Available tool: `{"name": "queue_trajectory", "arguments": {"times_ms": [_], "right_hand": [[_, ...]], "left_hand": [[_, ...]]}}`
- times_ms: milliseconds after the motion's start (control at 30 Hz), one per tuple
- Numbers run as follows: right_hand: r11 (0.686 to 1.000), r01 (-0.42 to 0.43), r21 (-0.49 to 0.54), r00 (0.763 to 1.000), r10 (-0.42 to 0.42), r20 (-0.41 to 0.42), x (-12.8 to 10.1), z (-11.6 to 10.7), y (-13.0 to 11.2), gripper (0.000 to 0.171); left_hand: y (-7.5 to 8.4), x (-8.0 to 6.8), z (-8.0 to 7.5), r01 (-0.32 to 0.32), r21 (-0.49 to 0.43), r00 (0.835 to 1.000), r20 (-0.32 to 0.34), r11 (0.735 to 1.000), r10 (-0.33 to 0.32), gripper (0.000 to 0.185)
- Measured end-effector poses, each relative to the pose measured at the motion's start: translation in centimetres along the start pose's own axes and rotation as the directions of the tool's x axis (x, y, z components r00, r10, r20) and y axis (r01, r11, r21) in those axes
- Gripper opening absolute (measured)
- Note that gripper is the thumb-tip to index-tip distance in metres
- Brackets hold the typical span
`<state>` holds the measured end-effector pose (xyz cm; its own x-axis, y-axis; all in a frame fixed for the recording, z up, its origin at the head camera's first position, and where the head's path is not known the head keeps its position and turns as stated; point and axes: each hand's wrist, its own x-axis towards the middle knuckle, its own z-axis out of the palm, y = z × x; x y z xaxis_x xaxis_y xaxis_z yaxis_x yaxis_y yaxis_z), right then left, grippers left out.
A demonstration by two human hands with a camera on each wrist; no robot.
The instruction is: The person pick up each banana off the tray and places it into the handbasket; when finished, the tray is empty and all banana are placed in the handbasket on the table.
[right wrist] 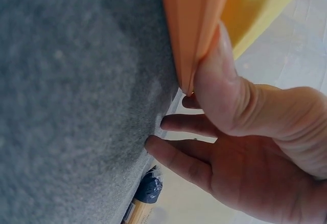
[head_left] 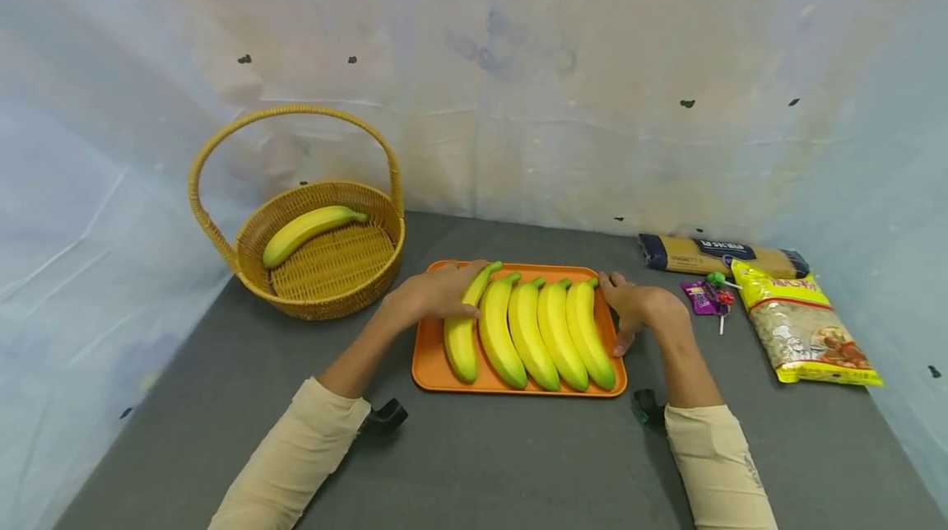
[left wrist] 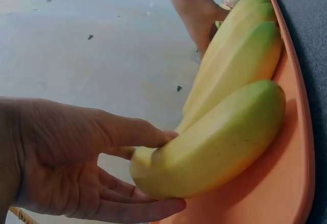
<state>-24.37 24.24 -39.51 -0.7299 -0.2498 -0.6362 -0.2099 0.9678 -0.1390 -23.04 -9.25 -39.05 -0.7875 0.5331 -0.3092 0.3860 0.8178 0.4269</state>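
Observation:
An orange tray carries several bananas lying side by side, yellow with green ends. My left hand is at the tray's left side, gripping the leftmost banana near its stem end. In the left wrist view, the thumb lies on one side of that banana and the fingers reach round the other. At the tray's right edge, my right hand touches the rim; its thumb presses against the tray wall in the right wrist view, and the other fingers are stretched out beside the corner.
A wicker basket with a tall handle stands at the back left, one banana inside. To the right lie a spaghetti pack, lollipops, a purple candy wrapper and a yellow-trimmed bag. White sheeting hangs behind.

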Motion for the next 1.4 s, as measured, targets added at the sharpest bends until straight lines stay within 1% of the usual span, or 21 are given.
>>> {"name": "queue_trajectory", "arguments": {"times_ms": [67, 167, 300, 433, 633, 767, 867, 1067, 1100, 1167, 1233, 1400], "right_hand": [[1.0, 0.002, -0.008, 1.0, -0.002, 0.002, 0.0, 0.0, 0.0, 0.139], [1.0, -0.001, -0.02, 1.0, 0.001, 0.007, 0.0, 0.1, 0.1, 0.139], [1.0, -0.008, -0.009, 1.0, 0.008, 0.008, 0.0, 0.1, 0.1, 0.138], [1.0, 0.0, -0.015, 1.0, 0.001, 0.006, 0.1, 0.2, 0.1, 0.138], [1.0, -0.001, -0.027, 1.0, 0.002, 0.011, -0.1, 0.3, 0.1, 0.138], [1.0, -0.004, -0.028, 1.0, 0.005, 0.01, 0.0, 0.2, -0.1, 0.136], [1.0, -0.008, -0.029, 1.0, 0.008, 0.007, 0.1, 0.1, -0.1, 0.136], [1.0, -0.007, -0.018, 1.0, 0.008, 0.015, 0.1, 0.2, -0.1, 0.137], [1.0, -0.011, -0.014, 1.0, 0.012, 0.016, 0.1, 0.2, -0.1, 0.137], [1.0, -0.02, -0.004, 1.0, 0.02, 0.016, 0.0, 0.2, -0.1, 0.136], [1.0, -0.021, -0.005, 1.0, 0.021, 0.013, 0.1, 0.3, -0.2, 0.136], [1.0, -0.012, -0.015, 1.0, 0.012, 0.008, 0.1, 0.1, -0.3, 0.136]], "left_hand": [[0.1, -0.2, 0.0, -0.004, -0.011, 1.0, -0.029, 1.0, 0.004, 0.084], [0.4, -0.5, -0.3, -0.027, -0.021, 0.997, -0.077, 0.999, 0.025, 0.083], [0.9, -1.1, -1.2, -0.052, -0.026, 0.989, -0.14, 0.998, 0.048, 0.086], [1.1, -1.9, -2.1, -0.056, -0.018, 0.979, -0.196, 0.998, 0.051, 0.09], [1.2, -3.0, -2.8, -0.085, 0.009, 0.953, -0.291, 0.996, 0.084, 0.09], [1.3, -3.7, -3.4, -0.094, 0.022, 0.935, -0.341, 0.995, 0.096, 0.09], [1.4, -4.3, -3.9, -0.102, 0.026, 0.924, -0.368, 0.994, 0.105, 0.091], [0.9, -5.6, -5.1, -0.124, -0.017, 0.909, -0.402, 0.992, 0.106, 0.086], [0.7, -5.8, -5.4, -0.12, -0.028, 0.906, -0.413, 0.992, 0.098, 0.085], [0.4, -6.4, -5.9, -0.108, -0.045, 0.895, -0.439, 0.993, 0.078, 0.083], [-0.2, -7.1, -6.6, -0.091, -0.06, 0.881, -0.471, 0.994, 0.052, 0.077], [-2.2, -8.9, -8.1, -0.036, -0.064, 0.836, -0.549, 0.997, -0.005, 0.051]]}}
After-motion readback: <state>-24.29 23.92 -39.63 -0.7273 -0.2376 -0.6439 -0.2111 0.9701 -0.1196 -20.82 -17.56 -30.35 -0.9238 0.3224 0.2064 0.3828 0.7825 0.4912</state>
